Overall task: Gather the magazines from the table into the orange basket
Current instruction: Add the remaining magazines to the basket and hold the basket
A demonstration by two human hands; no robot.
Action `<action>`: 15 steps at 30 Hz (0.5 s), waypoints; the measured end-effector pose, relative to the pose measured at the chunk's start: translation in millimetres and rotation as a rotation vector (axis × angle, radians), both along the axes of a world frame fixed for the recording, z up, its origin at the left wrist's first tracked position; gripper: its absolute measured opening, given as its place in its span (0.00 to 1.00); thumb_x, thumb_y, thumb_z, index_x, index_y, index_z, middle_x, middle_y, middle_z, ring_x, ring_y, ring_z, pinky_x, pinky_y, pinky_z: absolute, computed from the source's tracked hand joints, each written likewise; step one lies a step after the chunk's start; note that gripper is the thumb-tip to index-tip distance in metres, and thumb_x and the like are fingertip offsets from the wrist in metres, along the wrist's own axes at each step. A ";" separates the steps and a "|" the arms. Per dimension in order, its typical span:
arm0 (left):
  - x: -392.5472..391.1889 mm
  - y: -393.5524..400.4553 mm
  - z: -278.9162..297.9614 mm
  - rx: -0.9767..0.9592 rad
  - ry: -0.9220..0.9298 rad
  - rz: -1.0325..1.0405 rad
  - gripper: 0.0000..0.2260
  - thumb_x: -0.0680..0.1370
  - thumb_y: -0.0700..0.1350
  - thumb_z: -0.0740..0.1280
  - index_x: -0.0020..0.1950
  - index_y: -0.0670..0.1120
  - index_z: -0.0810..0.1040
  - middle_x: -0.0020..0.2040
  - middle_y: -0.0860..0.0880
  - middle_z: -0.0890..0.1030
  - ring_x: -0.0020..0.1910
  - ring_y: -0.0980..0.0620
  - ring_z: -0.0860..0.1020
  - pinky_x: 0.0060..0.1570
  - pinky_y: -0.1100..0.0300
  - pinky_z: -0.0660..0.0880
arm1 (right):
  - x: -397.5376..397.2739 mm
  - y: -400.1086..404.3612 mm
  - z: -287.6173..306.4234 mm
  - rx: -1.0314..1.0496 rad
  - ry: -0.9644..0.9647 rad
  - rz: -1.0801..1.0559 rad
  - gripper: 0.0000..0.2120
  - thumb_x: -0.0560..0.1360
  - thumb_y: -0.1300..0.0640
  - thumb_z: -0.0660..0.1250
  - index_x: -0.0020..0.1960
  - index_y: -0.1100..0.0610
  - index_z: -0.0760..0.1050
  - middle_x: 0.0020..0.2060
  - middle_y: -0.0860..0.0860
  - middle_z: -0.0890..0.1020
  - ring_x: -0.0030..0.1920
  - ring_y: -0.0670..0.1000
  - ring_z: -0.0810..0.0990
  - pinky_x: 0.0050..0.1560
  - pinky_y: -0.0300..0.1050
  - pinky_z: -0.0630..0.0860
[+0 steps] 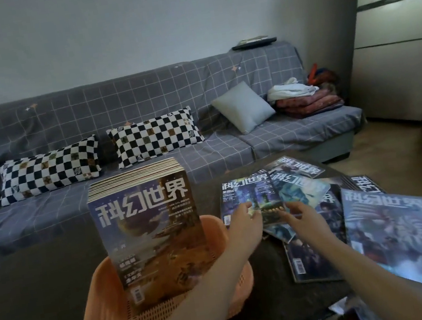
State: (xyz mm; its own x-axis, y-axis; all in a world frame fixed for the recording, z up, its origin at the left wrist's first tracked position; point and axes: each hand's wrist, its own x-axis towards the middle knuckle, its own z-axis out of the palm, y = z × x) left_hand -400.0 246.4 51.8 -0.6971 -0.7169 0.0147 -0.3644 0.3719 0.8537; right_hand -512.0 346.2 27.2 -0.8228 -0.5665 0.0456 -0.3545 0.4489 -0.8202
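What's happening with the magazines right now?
Both hands, left hand and right hand, touching one magazine. Stack upright in orange basket. Several still scattered on table.
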 end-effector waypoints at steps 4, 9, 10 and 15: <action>-37.1 -26.8 -12.3 0.066 -0.146 0.011 0.24 0.82 0.52 0.58 0.77 0.49 0.58 0.73 0.43 0.68 0.62 0.47 0.75 0.58 0.55 0.74 | -34.9 -16.3 -11.2 0.162 -0.121 -0.037 0.27 0.75 0.44 0.65 0.68 0.60 0.67 0.61 0.56 0.77 0.50 0.51 0.76 0.43 0.42 0.73; -63.5 -55.3 -28.1 0.154 -0.350 -0.063 0.31 0.82 0.54 0.56 0.79 0.52 0.42 0.75 0.39 0.64 0.55 0.46 0.77 0.52 0.54 0.75 | -67.0 -46.2 -19.4 0.323 -0.163 -0.080 0.22 0.73 0.43 0.67 0.51 0.63 0.74 0.36 0.52 0.77 0.35 0.50 0.76 0.29 0.41 0.70; -67.4 -59.5 -29.6 0.143 -0.377 -0.086 0.31 0.82 0.54 0.56 0.79 0.53 0.40 0.76 0.39 0.63 0.44 0.52 0.76 0.41 0.60 0.74 | -71.5 -52.2 -19.8 0.356 -0.158 -0.097 0.21 0.72 0.43 0.68 0.46 0.62 0.74 0.33 0.52 0.75 0.33 0.50 0.75 0.26 0.40 0.68; -79.2 -69.7 -35.7 0.161 -0.379 -0.050 0.31 0.82 0.52 0.57 0.79 0.53 0.41 0.78 0.41 0.57 0.55 0.47 0.76 0.49 0.60 0.72 | -81.0 -79.7 -22.4 0.449 -0.190 -0.082 0.22 0.70 0.41 0.70 0.34 0.58 0.67 0.31 0.52 0.74 0.29 0.49 0.73 0.26 0.42 0.67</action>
